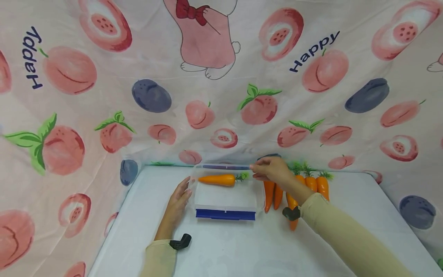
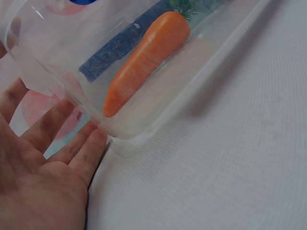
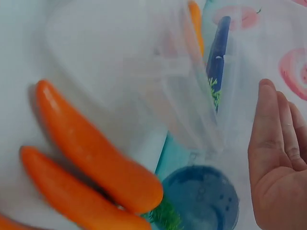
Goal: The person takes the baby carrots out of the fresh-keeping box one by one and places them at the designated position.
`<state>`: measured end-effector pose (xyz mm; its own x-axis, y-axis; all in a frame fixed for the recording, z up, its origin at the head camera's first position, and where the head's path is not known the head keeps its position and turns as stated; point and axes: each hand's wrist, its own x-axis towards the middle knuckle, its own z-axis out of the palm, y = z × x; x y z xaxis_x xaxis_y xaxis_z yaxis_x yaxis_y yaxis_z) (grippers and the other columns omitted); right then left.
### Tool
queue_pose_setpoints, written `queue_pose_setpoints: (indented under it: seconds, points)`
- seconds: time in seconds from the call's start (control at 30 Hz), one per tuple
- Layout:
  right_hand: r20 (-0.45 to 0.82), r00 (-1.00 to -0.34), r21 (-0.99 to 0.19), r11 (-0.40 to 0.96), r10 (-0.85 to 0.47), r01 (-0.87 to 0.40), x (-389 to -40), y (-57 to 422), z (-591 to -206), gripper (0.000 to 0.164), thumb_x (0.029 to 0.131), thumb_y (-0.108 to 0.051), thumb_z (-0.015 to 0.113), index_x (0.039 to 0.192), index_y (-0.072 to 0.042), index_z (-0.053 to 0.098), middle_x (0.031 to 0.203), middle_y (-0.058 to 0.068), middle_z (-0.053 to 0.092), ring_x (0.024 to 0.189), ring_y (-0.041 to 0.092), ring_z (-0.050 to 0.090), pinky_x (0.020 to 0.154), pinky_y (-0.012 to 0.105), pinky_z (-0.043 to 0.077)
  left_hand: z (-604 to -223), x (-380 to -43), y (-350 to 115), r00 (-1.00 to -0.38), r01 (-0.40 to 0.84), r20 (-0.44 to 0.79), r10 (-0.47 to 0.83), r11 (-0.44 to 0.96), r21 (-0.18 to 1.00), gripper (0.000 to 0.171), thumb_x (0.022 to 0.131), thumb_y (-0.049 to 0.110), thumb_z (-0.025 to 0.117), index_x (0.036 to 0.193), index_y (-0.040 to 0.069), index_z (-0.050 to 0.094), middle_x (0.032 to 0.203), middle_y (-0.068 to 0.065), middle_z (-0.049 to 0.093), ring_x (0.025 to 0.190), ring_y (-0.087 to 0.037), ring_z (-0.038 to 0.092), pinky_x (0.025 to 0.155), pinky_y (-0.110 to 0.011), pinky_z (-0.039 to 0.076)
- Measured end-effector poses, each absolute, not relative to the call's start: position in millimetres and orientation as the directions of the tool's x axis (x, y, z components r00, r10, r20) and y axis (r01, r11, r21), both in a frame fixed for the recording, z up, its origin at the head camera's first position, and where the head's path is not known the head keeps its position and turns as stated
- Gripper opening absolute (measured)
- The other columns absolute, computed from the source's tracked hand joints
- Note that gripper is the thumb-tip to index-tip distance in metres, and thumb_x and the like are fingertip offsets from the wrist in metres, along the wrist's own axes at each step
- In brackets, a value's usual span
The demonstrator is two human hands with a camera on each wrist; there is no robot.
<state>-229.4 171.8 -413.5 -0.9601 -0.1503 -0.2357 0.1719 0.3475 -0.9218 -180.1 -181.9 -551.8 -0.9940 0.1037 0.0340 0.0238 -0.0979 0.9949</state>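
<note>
A clear plastic box (image 1: 261,192) with blue clips stands on the white table, and one orange toy carrot (image 1: 218,179) with a green top lies inside it, along the far side. My left hand (image 1: 178,202) is at the box's left end; in the left wrist view its extended fingers (image 2: 88,148) touch the clear wall. Near the far right corner of the box is my right hand (image 1: 271,169). The right wrist view shows its fingers (image 3: 268,120) straight, with nothing held. Two carrots (image 1: 268,196) lie just right of the box, beneath the right forearm.
More carrots (image 1: 322,187) lie in a row farther right, green tops toward the back, partly hidden by the right arm. A blue clip (image 1: 225,214) extends from the box's near side. Behind the table hangs a peach-printed cloth (image 1: 214,92).
</note>
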Motion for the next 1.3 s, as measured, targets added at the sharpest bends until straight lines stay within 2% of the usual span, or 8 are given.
queue_pose_setpoints:
  seconds: [0.1,0.2,0.33,0.47,0.63,0.87,1.07,1.3]
  points:
    - [-0.232,-0.953,-0.923,0.352,-0.195,0.153,-233,162,-414,0.054,0.089,-0.039,0.08,0.125,-0.002,0.067,0.126,0.024,0.07,0.101,0.028,0.075,0.091,0.039,0.061,-551,-180,-182,-0.994,0.029,0.04,0.103,-0.104,0.994,0.052,0.107,0.017,0.051,0.157,0.023,0.039,0.164,-0.011,0.037,0.154,-0.035,0.028,0.123,-0.067,0.018]
    - [-0.223,-0.948,-0.921,0.368,-0.227,0.129,-237,152,-414,0.053,0.087,-0.041,0.082,0.123,-0.003,0.069,0.122,0.024,0.071,0.104,0.031,0.074,0.095,0.042,0.059,-550,-180,-182,-0.993,0.033,0.046,0.11,-0.118,0.992,0.052,0.107,0.017,0.051,0.157,0.022,0.039,0.164,-0.012,0.037,0.154,-0.036,0.029,0.123,-0.064,0.02]
    - [-0.196,-0.95,-0.902,0.425,-0.245,0.077,-240,140,-413,0.049,0.084,-0.042,0.084,0.118,-0.008,0.073,0.112,0.017,0.075,0.109,0.039,0.07,0.096,0.044,0.059,-551,-180,-183,-0.992,0.032,0.047,0.115,-0.129,0.991,0.052,0.107,0.017,0.051,0.157,0.021,0.038,0.164,-0.012,0.036,0.155,-0.035,0.026,0.124,-0.064,0.018]
    - [-0.172,-0.948,-0.868,0.496,-0.268,0.017,-243,130,-412,0.046,0.083,-0.042,0.084,0.116,-0.011,0.073,0.107,0.007,0.076,0.109,0.038,0.069,0.095,0.044,0.058,-552,-181,-184,-0.993,0.024,0.038,0.114,-0.125,0.992,0.052,0.107,0.017,0.051,0.157,0.022,0.038,0.165,-0.011,0.036,0.156,-0.034,0.023,0.123,-0.068,0.013]
    - [-0.178,-0.927,-0.845,0.534,-0.33,-0.028,-250,119,-414,0.046,0.084,-0.041,0.084,0.118,-0.011,0.074,0.109,0.003,0.075,0.111,0.033,0.067,0.099,0.043,0.056,-552,-180,-183,-0.993,0.023,0.037,0.113,-0.123,0.992,0.053,0.106,0.017,0.052,0.158,0.022,0.038,0.165,-0.013,0.034,0.156,-0.036,0.024,0.123,-0.07,0.013]
    - [-0.188,-0.909,-0.796,0.599,-0.371,-0.08,-262,101,-422,0.052,0.082,-0.043,0.085,0.123,-0.013,0.074,0.117,0.0,0.075,0.108,0.019,0.068,0.102,0.041,0.055,-552,-180,-183,-0.993,0.024,0.038,0.113,-0.116,0.993,0.054,0.106,0.018,0.052,0.158,0.022,0.037,0.166,-0.014,0.033,0.156,-0.036,0.022,0.122,-0.071,0.011]
    - [-0.201,-0.899,-0.763,0.638,-0.39,-0.106,-267,88,-427,0.055,0.081,-0.039,0.086,0.126,-0.01,0.072,0.126,0.009,0.073,0.113,0.022,0.068,0.101,0.04,0.056,-553,-180,-183,-0.993,0.014,0.026,0.112,-0.108,0.994,0.053,0.107,0.02,0.053,0.158,0.026,0.038,0.166,-0.01,0.033,0.157,-0.034,0.021,0.121,-0.073,0.008]
    - [-0.287,-0.879,-0.709,0.702,-0.381,-0.072,-272,77,-434,0.064,0.08,-0.045,0.086,0.132,-0.012,0.069,0.122,0.002,0.074,0.11,0.019,0.067,0.101,0.037,0.055,-554,-180,-183,-0.993,0.026,0.039,0.115,-0.113,0.993,0.053,0.107,0.019,0.052,0.157,0.023,0.038,0.165,-0.013,0.033,0.155,-0.036,0.024,0.122,-0.071,0.012]
